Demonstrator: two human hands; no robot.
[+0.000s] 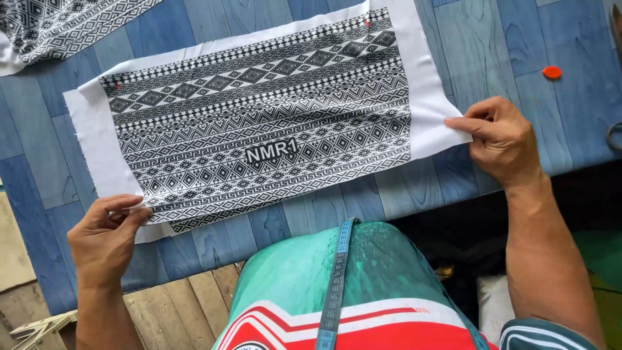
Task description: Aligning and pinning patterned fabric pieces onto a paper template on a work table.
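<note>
patterned fabric panel (259, 116) lies on blue plank-print table (505, 45); left hand (103, 236) and right hand (502, 139) grips pinch its white corners.

A second piece of patterned cloth (65, 26) runs off the table's far left corner, cut by the picture's top and left edges. The left hand (107, 236) covers the near left corner of the white-bordered cloth (427, 84), whose fingertips cannot be seen under the fold. The tape measure (334, 285) leaves the bottom edge; its marks are too small to read. A dark object (614, 136) at the table's right edge is cut off and cannot be identified.
</note>
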